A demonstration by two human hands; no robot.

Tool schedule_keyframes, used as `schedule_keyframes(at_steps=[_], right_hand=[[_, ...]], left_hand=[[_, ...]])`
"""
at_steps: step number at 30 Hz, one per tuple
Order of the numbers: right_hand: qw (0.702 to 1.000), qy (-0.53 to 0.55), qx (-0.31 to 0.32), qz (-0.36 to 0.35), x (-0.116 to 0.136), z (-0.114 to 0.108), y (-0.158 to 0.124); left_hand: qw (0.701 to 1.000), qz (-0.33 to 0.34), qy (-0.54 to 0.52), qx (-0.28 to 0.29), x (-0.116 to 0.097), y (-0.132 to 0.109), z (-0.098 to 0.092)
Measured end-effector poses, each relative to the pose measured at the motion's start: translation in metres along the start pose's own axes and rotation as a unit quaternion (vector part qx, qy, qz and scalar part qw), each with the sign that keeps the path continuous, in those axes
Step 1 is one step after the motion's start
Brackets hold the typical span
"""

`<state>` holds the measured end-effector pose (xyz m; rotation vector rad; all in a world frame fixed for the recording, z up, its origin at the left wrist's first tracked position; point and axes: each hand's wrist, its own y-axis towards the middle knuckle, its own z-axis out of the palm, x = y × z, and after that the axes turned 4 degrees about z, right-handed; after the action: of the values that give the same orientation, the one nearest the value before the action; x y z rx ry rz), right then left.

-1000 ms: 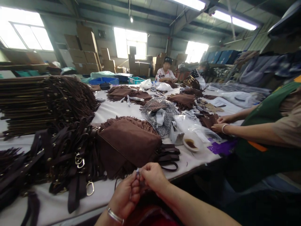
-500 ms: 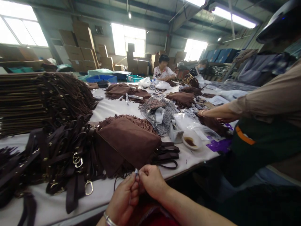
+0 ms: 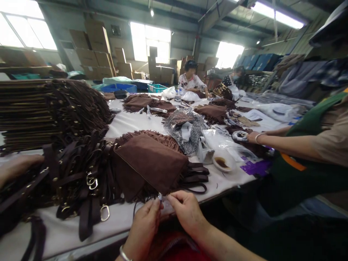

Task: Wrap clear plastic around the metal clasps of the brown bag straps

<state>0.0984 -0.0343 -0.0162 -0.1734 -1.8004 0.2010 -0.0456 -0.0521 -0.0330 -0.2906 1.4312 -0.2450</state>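
A brown fringed bag [image 3: 152,163] lies on the table in front of me, its zipper running diagonally down to the near edge. At that edge, my left hand [image 3: 145,221] pinches the small zipper pull [image 3: 160,197], which has something whitish around it. Just to the right, my right hand [image 3: 189,210] has thumb and forefinger pressed together, slightly apart from the left fingertips. Whatever sits in that pinch is too small to make out. Dark straps [image 3: 195,175] stick out beside the bag's right end.
Brown straps with metal rings [image 3: 89,181] are heaped left of the bag, before a tall stack of fringed pieces [image 3: 27,112]. Another person's hand [image 3: 20,165] reaches in there. A dish of brown liquid [image 3: 221,164] stands right. A co-worker's hand [image 3: 254,137] holds a whitish roll.
My right hand has moved slightly right, away from the left fingertips. Another person's hand has entered at the left edge. The co-worker on the right has shifted, and a whitish roll now shows there.
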Motion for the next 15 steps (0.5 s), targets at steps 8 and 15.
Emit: schedule_keyframes(at_steps=[8,15], right_hand=[[0.953,0.253,0.098,0.136,0.001,0.027,-0.004],[0.832,0.488,0.106,0.239,-0.008,0.043,-0.007]], left_hand=[[0.930,0.226,0.285,-0.043,0.004,-0.009,-0.003],[0.999,0.047,-0.001,-0.009,0.017,-0.009,0.008]])
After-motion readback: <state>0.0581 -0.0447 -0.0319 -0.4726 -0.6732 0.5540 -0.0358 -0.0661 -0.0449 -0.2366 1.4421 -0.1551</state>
